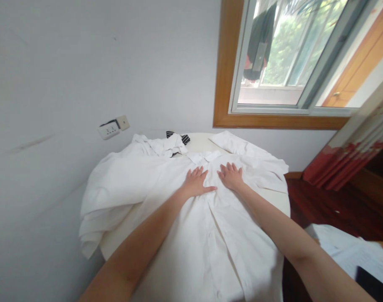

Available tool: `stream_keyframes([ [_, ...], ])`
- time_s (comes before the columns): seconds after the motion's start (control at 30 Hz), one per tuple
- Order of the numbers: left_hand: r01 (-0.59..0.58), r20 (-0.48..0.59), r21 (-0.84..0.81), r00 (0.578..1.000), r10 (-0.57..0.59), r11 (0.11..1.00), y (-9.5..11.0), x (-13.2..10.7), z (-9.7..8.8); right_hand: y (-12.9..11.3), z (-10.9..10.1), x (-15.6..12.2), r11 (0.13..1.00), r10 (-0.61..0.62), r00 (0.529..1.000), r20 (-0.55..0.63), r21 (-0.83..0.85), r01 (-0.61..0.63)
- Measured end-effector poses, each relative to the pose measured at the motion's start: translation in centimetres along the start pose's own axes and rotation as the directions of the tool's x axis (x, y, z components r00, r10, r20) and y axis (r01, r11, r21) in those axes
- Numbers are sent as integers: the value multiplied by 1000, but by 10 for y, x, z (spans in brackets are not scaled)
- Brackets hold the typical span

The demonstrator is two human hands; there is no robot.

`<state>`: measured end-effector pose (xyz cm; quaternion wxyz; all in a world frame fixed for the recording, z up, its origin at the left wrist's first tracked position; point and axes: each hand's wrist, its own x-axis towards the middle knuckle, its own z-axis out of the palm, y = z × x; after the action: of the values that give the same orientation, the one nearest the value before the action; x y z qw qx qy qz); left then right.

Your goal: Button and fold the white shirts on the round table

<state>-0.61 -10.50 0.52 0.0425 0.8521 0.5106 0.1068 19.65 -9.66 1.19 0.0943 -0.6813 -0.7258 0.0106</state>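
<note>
A white button-up shirt (210, 235) lies spread front-up over a small round white table (199, 142), its collar (204, 157) toward the wall. My left hand (196, 182) lies flat on the shirt's chest just below the collar, fingers stretched out and thumb pointing right. My right hand (232, 176) rests flat beside it, fingers spread, on the other side of the button placket. Neither hand holds anything. More white garments (122, 180) are heaped at the table's left side and hang over its edge.
A black-and-white striped cloth (179, 137) peeks out at the back of the table. A wall socket (108, 131) is on the grey wall. A wood-framed window (273, 84) is behind. Red wooden floor (330, 209) and a patterned panel (358, 147) lie right.
</note>
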Motion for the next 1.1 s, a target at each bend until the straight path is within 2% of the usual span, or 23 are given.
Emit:
stream_keyframes([
  [0.1, -22, 24, -22, 999, 23, 1000, -7, 0, 0, 6, 7, -3, 1000, -31, 999, 17, 4, 31],
  [0.23, -34, 50, -50, 998, 37, 998, -13, -1, -3, 18, 5, -2, 998, -69, 998, 15, -4, 69],
  [0.43, -11, 110, -59, 994, 18, 998, -9, -4, -12, 29, 8, -1, 989, -147, 989, -6, -12, 147],
  [0.5, -47, 58, -56, 997, 50, 997, -6, -5, -14, 30, 9, -1, 989, -150, 989, -10, -17, 150],
  [0.6, -162, -12, -47, 987, 161, 986, -1, -8, -16, 30, 9, -2, 989, -150, 989, -11, -19, 150],
  [0.7, -225, 46, -61, 973, 228, 972, 4, -12, -13, 28, 7, -3, 989, -150, 989, 0, -16, 150],
  [0.97, -197, 126, -16, 972, 198, 980, 9, -21, -10, 27, -3, -7, 984, -175, 981, 87, -16, 177],
  [1.1, -179, 126, -6, 976, 179, 984, 14, -30, -12, 24, -11, -11, 979, -198, 972, 127, -21, 202],
])
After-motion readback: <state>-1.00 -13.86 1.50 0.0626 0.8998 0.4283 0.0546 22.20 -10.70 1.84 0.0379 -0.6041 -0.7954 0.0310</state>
